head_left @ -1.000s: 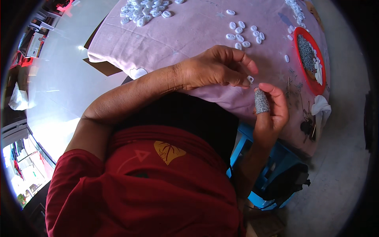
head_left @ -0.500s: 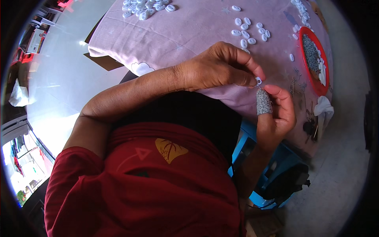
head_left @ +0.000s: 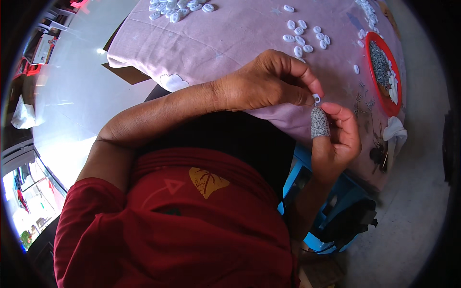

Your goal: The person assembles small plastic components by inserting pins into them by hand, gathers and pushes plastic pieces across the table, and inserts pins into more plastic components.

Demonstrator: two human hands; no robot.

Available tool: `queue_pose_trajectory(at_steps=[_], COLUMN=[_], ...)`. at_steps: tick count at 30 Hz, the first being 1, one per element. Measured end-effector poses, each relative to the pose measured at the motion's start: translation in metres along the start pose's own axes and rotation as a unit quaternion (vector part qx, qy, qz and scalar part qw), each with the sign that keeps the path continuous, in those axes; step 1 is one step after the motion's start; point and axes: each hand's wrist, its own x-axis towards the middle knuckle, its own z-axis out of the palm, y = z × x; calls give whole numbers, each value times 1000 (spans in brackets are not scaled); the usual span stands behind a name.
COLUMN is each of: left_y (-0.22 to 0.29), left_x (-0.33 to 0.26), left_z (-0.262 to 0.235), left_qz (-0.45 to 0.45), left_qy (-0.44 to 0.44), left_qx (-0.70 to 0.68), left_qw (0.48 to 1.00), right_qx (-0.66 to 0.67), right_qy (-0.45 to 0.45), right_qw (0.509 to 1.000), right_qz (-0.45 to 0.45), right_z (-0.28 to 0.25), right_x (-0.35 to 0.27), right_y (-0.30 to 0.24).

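Note:
My left hand (head_left: 269, 81) reaches across my body and pinches a small white plastic piece (head_left: 316, 98) between thumb and forefinger. My right hand (head_left: 336, 141) meets it from below; its thumb wears a grey knitted finger cot (head_left: 319, 123) and its fingertips touch the same white piece. Both hands hover over the near edge of a table covered with a pale pink cloth (head_left: 225, 38). Loose white oval pieces (head_left: 302, 36) lie on the cloth just beyond my hands.
A red round tray (head_left: 372, 45) with grey small parts and white pieces sits at the right. Another heap of white pieces (head_left: 180, 7) lies at the far edge. A white rag (head_left: 394, 132) and a blue stool (head_left: 336, 201) are at the lower right.
Both hands stay joined on the white piece and shift slightly; my left fingers have turned a little around it. The view has drifted a bit.

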Motion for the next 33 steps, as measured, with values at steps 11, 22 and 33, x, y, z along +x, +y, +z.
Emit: queue_pose_trajectory(at_steps=[11, 22, 33], left_y=[0, -3, -2], left_x=[-1, -1, -3], left_z=[-2, 1, 2], left_qz=[18, 26, 23], left_qy=[15, 12, 26], left_qx=[6, 20, 62], left_qw=[1000, 999, 997], right_qx=[8, 11, 47], right_qy=[19, 7, -19], right_qw=[1000, 1000, 998], right_qz=[6, -6, 42], right_z=[2, 3, 3], right_x=[0, 0, 4], right_y=[-5, -2, -5])
